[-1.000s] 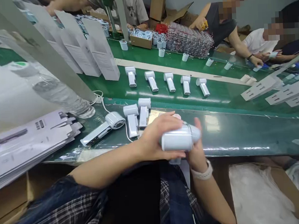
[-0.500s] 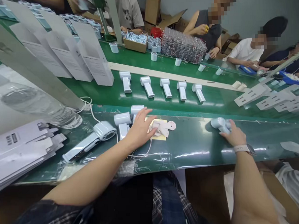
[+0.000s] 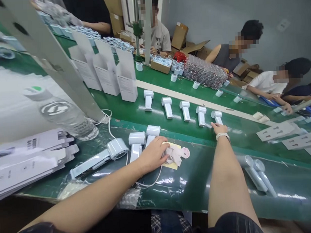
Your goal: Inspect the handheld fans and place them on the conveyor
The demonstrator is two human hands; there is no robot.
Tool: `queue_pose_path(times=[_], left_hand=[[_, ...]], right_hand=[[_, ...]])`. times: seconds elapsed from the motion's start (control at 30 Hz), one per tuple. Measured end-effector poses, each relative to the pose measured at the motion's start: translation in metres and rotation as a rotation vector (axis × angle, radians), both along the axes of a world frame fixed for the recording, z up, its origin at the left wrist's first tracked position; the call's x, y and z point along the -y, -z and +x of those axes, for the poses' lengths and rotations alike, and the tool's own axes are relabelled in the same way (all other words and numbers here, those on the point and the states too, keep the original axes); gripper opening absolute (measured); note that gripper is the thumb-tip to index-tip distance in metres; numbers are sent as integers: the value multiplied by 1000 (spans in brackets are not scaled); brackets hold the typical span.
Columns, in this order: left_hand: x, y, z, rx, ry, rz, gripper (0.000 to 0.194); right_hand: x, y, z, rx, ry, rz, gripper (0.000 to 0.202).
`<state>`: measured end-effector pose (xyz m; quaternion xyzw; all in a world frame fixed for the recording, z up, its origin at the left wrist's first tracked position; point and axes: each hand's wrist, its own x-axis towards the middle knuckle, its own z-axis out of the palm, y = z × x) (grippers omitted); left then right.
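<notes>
Since the earlier frame, the right hand (image 3: 220, 129) has moved from above the desk (image 3: 197, 183) out over the green belt (image 3: 168, 128), and a pair of white devices (image 3: 256, 174) now lies by the right forearm, toward the desk's right end. That hand reaches the nearest-to-right of five white handheld devices (image 3: 201, 116) in a row along the belt; its fingers are at the handle of this end device (image 3: 217, 116), but whether they pinch it I cannot tell. Loosely spread, with the thumb apart, the left hand (image 3: 153, 156) rests on a crumpled pale cloth (image 3: 174, 155), which lies on a yellow sheet (image 3: 171, 166) near the middle of the desk. Just beyond the left hand, two more devices (image 3: 136, 138) lie near the desk's far edge, and a larger device (image 3: 98, 162) lies slanted to their left. A white cord (image 3: 150, 184) curves out below the cloth. At the desk's left end are a stack of flat cartons (image 3: 31, 163) and a tilted clear bottle (image 3: 65, 115). Three open white boxes (image 3: 127, 80) stand on the belt left of the row; small cups (image 3: 195, 85) are lined up beyond a pale strip (image 3: 175, 92), and co-workers (image 3: 227, 55) sit on the far side.
</notes>
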<state>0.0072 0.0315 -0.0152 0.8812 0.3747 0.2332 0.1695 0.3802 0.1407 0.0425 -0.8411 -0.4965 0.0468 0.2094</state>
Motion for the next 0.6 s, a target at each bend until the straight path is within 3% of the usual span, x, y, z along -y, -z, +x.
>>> queue_pose_path(times=[0.17, 0.3, 0.37, 0.47, 0.53, 0.6], left_hand=[[0, -1, 4, 32, -2, -18, 25], [-1, -5, 2, 217, -12, -105, 25], [0, -8, 2, 407, -11, -212, 24], [4, -15, 6, 804, 96, -571, 38], [8, -19, 12, 1129, 189, -850, 60], [11, -24, 15, 1408, 200, -1036, 76]], right_hand=[[-20, 17, -48, -54, 2, 14, 34], [-14, 4, -65, -89, 20, 43, 34], [9, -5, -71, -107, -3, 72, 39], [68, -7, -101, -102, -145, 178, 51], [113, -1, -135, -30, -366, 383, 57], [150, 6, -170, 56, -563, 430, 55]])
